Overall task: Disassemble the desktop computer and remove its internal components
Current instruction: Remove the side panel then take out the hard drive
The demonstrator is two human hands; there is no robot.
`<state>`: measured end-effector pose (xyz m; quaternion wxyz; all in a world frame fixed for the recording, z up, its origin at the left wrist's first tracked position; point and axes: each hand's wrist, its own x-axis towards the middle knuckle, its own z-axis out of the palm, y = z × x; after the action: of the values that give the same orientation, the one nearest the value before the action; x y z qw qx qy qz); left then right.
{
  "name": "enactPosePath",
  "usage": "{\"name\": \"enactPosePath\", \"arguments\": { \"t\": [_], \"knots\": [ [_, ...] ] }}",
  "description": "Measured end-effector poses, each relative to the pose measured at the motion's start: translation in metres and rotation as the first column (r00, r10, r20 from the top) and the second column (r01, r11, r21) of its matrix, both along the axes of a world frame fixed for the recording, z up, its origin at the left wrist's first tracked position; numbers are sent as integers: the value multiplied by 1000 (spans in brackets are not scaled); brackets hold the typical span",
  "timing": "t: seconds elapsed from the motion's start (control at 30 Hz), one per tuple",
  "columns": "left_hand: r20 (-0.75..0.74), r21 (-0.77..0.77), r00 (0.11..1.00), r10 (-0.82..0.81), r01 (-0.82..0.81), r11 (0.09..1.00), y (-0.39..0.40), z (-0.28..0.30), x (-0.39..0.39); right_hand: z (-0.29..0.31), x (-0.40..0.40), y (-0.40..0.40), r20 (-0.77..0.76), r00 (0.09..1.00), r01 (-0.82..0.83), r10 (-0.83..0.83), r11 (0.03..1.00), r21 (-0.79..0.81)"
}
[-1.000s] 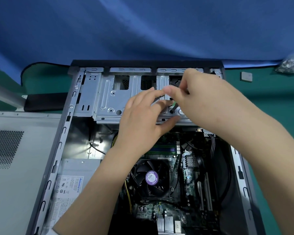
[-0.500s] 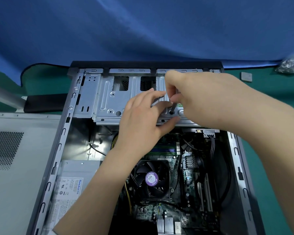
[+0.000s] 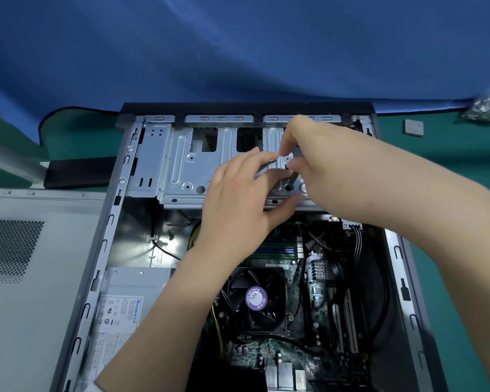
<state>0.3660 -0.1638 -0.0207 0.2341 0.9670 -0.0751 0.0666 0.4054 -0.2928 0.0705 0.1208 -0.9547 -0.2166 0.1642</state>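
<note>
- Desktop computer is lying on its side on the green mat, side opened, internals exposed to the camera.
- Drive cage is being worked on at the far end of the case, above the motherboard.
- Screwdriver is being pinched by the right hand, fingers curled round its dark shaft, tip being set on the cage near its front edge.
- Left hand is being rested flat on the cage just beside the tool, fingers straight, thumb being spread under the cage edge; nothing is being gripped.
- Both hands are being kept close together, fingertips almost touching.
- CPU fan with a purple sticker is being seen below the left forearm; power supply is lying to the left of it.
- Removed side panel is lying left of the case.
- Small grey square part and a bag of screws are lying at far right on the mat.
</note>
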Motion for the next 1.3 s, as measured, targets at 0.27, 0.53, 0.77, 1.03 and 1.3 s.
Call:
{"name": "enactPosePath", "arguments": {
  "t": [0.27,0.53,0.77,1.03,1.3],
  "knots": [
    [2,14,1000,9,-9,1000,0,-2,0,-3,0,3,208,976,81,-65,994,-68],
    [3,15,1000,6,-6,1000,0,-1,0,3,-3,-1,28,1000,0,0,1000,-2],
    [5,34,1000,11,-12,999,0,-2,0,0,-1,5,264,964,46,-12,991,-122],
    [38,33,999,11,-12,999,-1,-6,1,-5,0,-2,165,985,53,-55,998,17],
    [57,23,998,29,-30,999,-2,-5,0,-11,1,-2,252,966,54,-49,998,-16]
  ]
}}
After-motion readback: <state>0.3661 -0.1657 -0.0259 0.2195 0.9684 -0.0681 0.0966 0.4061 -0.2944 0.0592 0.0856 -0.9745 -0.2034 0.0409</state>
